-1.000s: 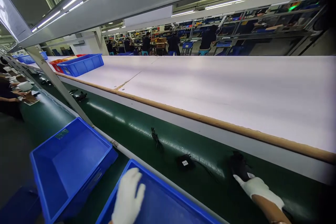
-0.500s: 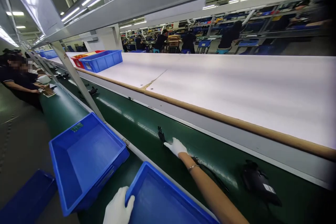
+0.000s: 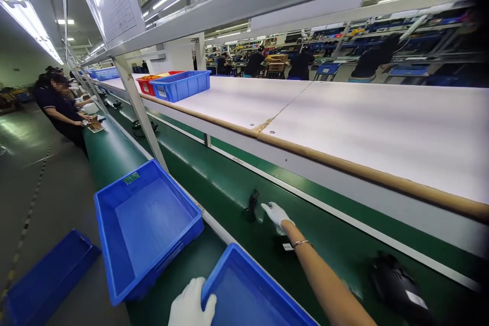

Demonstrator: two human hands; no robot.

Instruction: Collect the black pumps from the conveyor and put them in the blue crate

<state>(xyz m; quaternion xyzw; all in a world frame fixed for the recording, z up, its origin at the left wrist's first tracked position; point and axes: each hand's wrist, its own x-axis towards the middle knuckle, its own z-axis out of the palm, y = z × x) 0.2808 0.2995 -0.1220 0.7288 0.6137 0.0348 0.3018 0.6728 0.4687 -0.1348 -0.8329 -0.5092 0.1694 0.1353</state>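
Note:
My right hand [image 3: 275, 213], in a white glove, reaches out over the green conveyor belt [image 3: 225, 183] and sits just right of a bundled black cable [image 3: 251, 205], fingers spread and not closed on it. A black adapter block with a white label [image 3: 284, 242] lies partly under my wrist. My left hand [image 3: 191, 305], also gloved, grips the near corner of a blue bin [image 3: 248, 298] at the bottom. Another black adapter [image 3: 397, 288] rests on the belt at the lower right.
A second empty blue bin [image 3: 147, 224] stands left of a slanted metal post [image 3: 139, 107]. A long white shelf [image 3: 344, 122] runs above the belt, carrying blue and red crates [image 3: 179, 85]. A person [image 3: 63, 107] works further down the line at left.
My right hand left the adapter at the right, swung left along the belt to the cable bundle. My left hand moved from inside the near bin to its corner. The view turned left.

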